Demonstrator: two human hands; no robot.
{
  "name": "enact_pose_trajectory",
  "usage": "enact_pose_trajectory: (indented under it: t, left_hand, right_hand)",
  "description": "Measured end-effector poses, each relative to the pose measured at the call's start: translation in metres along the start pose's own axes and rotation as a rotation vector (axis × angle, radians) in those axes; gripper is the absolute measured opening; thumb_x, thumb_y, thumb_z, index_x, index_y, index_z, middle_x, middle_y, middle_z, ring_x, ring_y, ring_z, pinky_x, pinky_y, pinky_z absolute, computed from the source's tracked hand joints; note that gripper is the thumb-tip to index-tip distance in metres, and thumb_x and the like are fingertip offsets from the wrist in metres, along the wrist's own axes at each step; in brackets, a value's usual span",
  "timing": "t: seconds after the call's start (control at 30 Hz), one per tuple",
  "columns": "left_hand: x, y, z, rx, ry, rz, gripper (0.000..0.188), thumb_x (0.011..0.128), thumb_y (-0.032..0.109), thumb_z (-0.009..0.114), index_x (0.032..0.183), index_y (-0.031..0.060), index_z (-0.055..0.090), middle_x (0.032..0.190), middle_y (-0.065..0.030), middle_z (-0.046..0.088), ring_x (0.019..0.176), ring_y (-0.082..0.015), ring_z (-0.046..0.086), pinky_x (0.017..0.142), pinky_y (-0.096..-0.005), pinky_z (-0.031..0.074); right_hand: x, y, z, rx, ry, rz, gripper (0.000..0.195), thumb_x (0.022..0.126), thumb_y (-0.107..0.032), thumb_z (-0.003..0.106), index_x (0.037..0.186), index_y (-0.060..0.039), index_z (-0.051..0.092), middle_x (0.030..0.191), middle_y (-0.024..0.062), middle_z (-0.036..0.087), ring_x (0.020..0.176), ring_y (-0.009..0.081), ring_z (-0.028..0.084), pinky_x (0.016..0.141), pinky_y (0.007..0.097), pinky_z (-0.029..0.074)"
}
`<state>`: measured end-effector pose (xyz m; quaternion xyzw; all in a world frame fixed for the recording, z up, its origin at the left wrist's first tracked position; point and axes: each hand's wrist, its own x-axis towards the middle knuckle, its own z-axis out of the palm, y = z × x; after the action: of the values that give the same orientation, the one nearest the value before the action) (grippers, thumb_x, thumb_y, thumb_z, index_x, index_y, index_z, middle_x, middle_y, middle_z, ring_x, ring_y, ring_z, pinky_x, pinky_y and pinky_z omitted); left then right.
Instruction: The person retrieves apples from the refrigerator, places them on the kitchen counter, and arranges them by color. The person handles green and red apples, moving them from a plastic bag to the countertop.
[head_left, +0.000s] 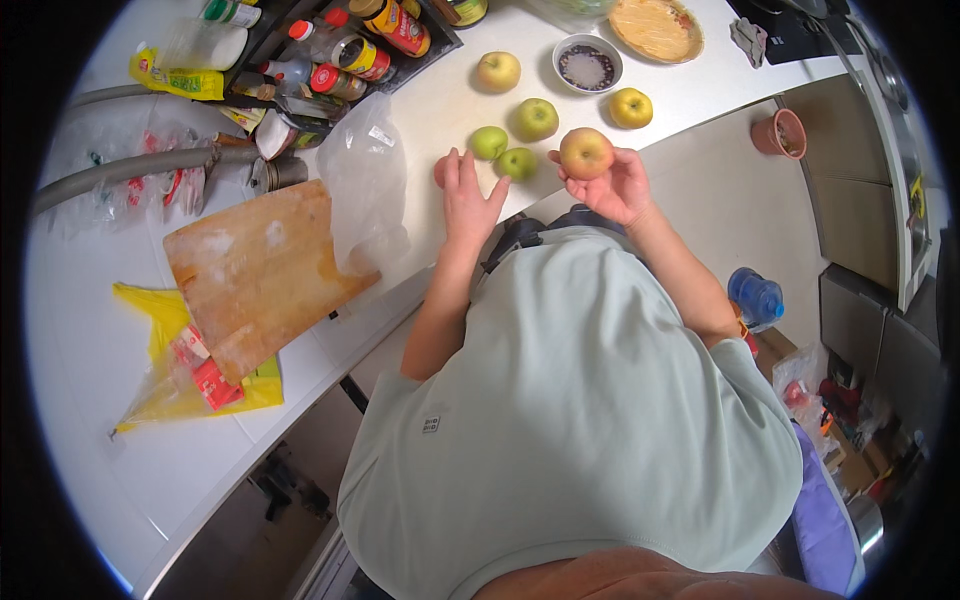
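Observation:
My right hand (619, 187) holds a red-and-yellow apple (586, 154) up in its fingertips at the counter's front edge. To its left, my left hand (469, 199) reaches over the counter, its fingers at a reddish round fruit (439, 172) that they partly cover. Whether they grip it I cannot tell. Two small green apples (489, 142) lie just right of those fingers, with a larger yellow-green apple (536, 120) behind them. Farther back sits a pale yellow-red apple (499, 71). A yellow apple (631, 109) is near the edge on the right.
Behind the apples stand a bowl of dark bits and white grains (587, 67) and a film-covered round dish (657, 30). Leftward are a clear plastic bag (364, 180), a wooden cutting board (255, 270), a yellow bag (262, 386) and a rack of bottles (442, 49).

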<state>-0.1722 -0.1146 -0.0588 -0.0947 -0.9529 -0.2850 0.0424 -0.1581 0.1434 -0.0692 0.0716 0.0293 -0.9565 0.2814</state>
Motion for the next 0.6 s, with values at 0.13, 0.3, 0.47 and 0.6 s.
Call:
enact_pose_trajectory:
  t: [0.13, 0.3, 0.47, 0.6]
  left_hand:
    - [-0.016, -0.008, 0.002, -0.006, -0.101, -0.055, 0.069, 0.080, 0.026, 0.073, 0.133, -0.0071, 0.044, 0.142, -0.0323, 0.033, 0.127, -0.0466, 0.042, 0.104, -0.0468, 0.040]
    - [-0.032, -0.011, 0.002, 0.009, -0.119, -0.085, 0.063, 0.082, 0.024, 0.070, 0.132, -0.0063, 0.046, 0.143, -0.0305, 0.033, 0.127, -0.0456, 0.043, 0.104, -0.0461, 0.040]
    - [-0.039, -0.009, 0.004, 0.036, -0.127, -0.094, 0.058, 0.082, 0.024, 0.070, 0.128, -0.0065, 0.051, 0.143, -0.0298, 0.035, 0.128, -0.0439, 0.043, 0.104, -0.0450, 0.040]
    - [-0.041, -0.010, 0.005, 0.030, -0.118, -0.108, 0.057, 0.082, 0.025, 0.071, 0.126, -0.0065, 0.054, 0.142, -0.0287, 0.037, 0.128, -0.0428, 0.043, 0.104, -0.0447, 0.040]
  right_hand:
    - [0.007, 0.001, -0.024, -1.391, 0.492, -0.288, 0.073, 0.073, -0.009, 0.072, 0.139, -0.0018, 0.041, 0.128, 0.0196, 0.056, 0.111, 0.0301, 0.058, 0.094, 0.0384, 0.050]
    - [0.019, 0.002, -0.044, -2.282, 0.410, -0.565, 0.069, 0.066, -0.013, 0.072, 0.132, -0.0072, 0.051, 0.123, 0.0145, 0.057, 0.107, 0.0368, 0.056, 0.095, 0.0427, 0.048]
    - [0.033, 0.004, -0.059, -2.384, 0.437, -0.517, 0.070, 0.065, -0.014, 0.074, 0.131, -0.0079, 0.052, 0.125, 0.0137, 0.056, 0.108, 0.0356, 0.054, 0.095, 0.0426, 0.047]
    - [0.034, 0.004, -0.065, -2.409, 0.442, -0.488, 0.075, 0.064, -0.015, 0.077, 0.133, -0.0081, 0.050, 0.129, 0.0152, 0.054, 0.110, 0.0369, 0.053, 0.097, 0.0431, 0.046]
